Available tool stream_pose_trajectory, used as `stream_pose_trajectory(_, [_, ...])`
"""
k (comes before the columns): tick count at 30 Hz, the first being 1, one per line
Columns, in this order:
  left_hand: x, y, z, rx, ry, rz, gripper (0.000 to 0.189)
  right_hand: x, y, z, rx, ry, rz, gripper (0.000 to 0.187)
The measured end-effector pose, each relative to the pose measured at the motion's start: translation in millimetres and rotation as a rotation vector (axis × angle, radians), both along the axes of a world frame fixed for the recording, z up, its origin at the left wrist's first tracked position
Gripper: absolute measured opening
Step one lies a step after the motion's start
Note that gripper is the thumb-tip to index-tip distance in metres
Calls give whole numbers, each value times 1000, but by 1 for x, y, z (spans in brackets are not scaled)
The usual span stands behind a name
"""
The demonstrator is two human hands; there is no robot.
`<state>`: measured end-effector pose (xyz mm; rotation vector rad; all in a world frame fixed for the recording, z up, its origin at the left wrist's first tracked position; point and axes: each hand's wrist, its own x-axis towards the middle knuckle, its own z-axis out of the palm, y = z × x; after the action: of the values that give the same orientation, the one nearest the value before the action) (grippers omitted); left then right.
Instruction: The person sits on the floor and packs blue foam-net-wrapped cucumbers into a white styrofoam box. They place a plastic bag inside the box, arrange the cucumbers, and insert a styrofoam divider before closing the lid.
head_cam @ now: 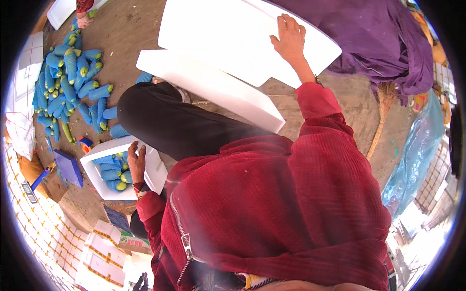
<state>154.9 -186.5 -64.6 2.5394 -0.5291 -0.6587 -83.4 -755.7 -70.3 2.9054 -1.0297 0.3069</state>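
Observation:
My right hand (291,38) lies with its fingers spread on a large white foam lid or panel (218,32). Below that panel is a long white foam piece (218,85), slanting beside my bent knee. My left hand (137,162) is at the right rim of a white foam box (89,163); whether it grips the rim is unclear. Inside the box lie several green squash-like vegetables (111,174) in blue foam netting. A large pile of the same netted vegetables (67,87) covers the floor at upper left.
Another person's hand (84,21) reaches to the pile's top. A blue-orange tape dispenser (85,142) and a blue platform (68,168) lie near the box. Purple cloth (367,40), a straw broom (380,116) and plastic sheeting (418,156) are at right. Taped foam boxes (102,254) stand at lower left.

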Motion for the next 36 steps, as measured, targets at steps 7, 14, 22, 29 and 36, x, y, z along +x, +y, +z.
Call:
stream_pose_trajectory(7, [14,-13,19,-130,191,82,42,29,-13,-9,284,99,-235,84])
stream_pose_trajectory(14, [118,-119,20,-352,-265,-599,37,-20,-17,-29,505,226,-86,83])
stream_pose_trajectory(22, [118,-271,34,-624,692,-756,60,-160,-16,74,329,684,-240,72])
stream_pose_trajectory(29, [114,-222,23,-795,575,166,36,144,59,141,-89,-190,497,45])
stream_pose_trajectory(36, [101,-35,49,-480,298,205,29,415,182,-15,210,434,819,49])
